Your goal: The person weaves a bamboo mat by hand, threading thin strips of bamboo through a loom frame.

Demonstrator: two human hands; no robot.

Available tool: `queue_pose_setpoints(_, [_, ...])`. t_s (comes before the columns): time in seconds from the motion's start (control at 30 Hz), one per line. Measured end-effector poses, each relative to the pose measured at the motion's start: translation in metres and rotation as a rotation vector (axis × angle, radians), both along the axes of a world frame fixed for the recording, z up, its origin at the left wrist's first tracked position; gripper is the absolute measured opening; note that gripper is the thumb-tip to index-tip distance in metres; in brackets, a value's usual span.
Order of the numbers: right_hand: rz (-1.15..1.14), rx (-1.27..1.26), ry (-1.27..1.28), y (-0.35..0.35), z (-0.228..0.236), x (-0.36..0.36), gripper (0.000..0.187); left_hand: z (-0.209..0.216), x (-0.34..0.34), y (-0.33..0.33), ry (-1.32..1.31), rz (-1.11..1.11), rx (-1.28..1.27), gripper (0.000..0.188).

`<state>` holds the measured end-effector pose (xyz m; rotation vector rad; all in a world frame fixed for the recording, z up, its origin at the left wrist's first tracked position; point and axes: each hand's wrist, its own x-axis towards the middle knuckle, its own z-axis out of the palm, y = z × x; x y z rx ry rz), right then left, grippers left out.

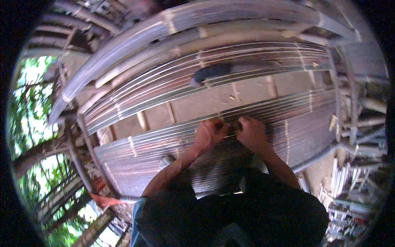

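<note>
The big slatted panel (pixel 309 131) is spread out below, seemingly being bound near its far edge by the left hand (pixel 209 133) and right hand (pixel 252 132). Both look curled in, but how tightly, or on what, can't be told; steady tension's probably needed next.

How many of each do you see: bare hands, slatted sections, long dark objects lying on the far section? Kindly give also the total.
Bare hands: 2 (left hand, right hand)
Slatted sections: 2 (far section, near section)
Long dark object: 1
Total: 5
</note>
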<state>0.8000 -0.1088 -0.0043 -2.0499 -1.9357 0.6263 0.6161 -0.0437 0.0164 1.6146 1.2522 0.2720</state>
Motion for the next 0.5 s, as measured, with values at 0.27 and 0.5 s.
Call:
queue_pose_setpoints(0.27, [-0.084, 0.016, -0.019, -0.015, -0.002, 0.012, 0.024, -0.01, 0.01, -0.027, -0.034, 0.032, -0.019, 0.033])
queue_pose_setpoints(0.5, [-0.035, 0.098, 0.047, -0.015, -0.018, 0.034, 0.022, -0.001, 0.027, -0.029, 0.168, 0.055, -0.083, 0.028])
